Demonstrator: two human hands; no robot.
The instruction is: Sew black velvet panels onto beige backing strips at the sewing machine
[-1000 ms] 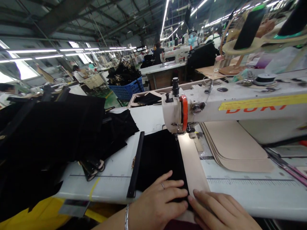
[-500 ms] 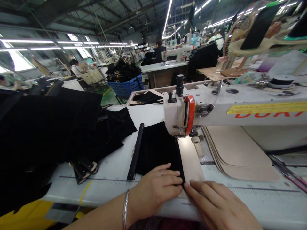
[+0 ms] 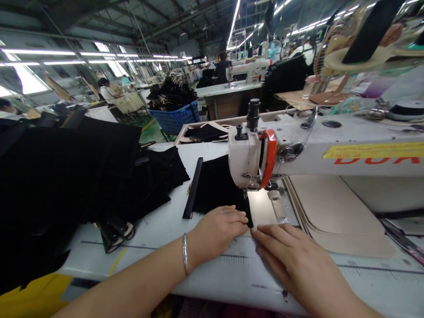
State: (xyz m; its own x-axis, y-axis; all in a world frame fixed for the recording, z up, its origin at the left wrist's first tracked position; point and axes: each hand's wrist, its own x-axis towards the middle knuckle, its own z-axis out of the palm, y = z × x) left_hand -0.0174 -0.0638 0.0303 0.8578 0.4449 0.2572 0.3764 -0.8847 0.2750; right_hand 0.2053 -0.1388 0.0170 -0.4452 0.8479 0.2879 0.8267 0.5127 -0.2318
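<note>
A black fabric piece [image 3: 215, 185] lies flat on the white sewing table, its right edge over a beige panel [image 3: 261, 208] beneath the needle area of the sewing machine [image 3: 245, 161]. Along the fabric's left side runs a stiff black strip [image 3: 193, 190] with a small gold metal part. My left hand [image 3: 215, 232], wearing a ring and a silver bangle, rests on the fabric's near right corner with fingers stretched. Flat fingers of my right hand [image 3: 291, 254] press the near end of the beige panel, beside the fabric edge. The needle tip is too small to make out.
Black pieces [image 3: 66, 172] are heaped on the left of the table. Several rounded beige panels [image 3: 344, 216] are stacked under the machine arm, with scissors [image 3: 402, 240] to their right. A blue basket [image 3: 175, 119] of black pieces stands beyond.
The black fabric and beige panel have moved away from me, further under the machine head. Both hands have advanced with them, still lying flat.
</note>
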